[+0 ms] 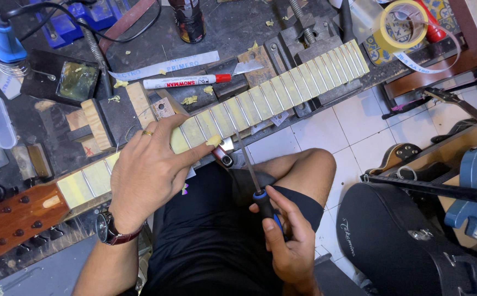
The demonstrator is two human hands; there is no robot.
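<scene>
While the left hand lay flat on the guitar neck, its fingers were spread out and pressed down, likely to keep the neck from sliding. They gripped nothing; they only pushed. Under those fingers the neck was covered in pale yellow tape, with thin metal frets showing between the strips. That tape probably kept the wood safe.

The right hand sat lower, near the person's lap. Its fingers were closed around the blue and black handle of a thin file. The file's long blade reached up from those fingers to touch a fret just past the left fingertips.

Behind the left fingers, the neck ran to a brown headstock. Past the fingertips, a red and white marker lay on the dark tabletop. Far beyond it sat a roll of yellow tape. Beside the right hand lay a black guitar case on the tiled floor.
</scene>
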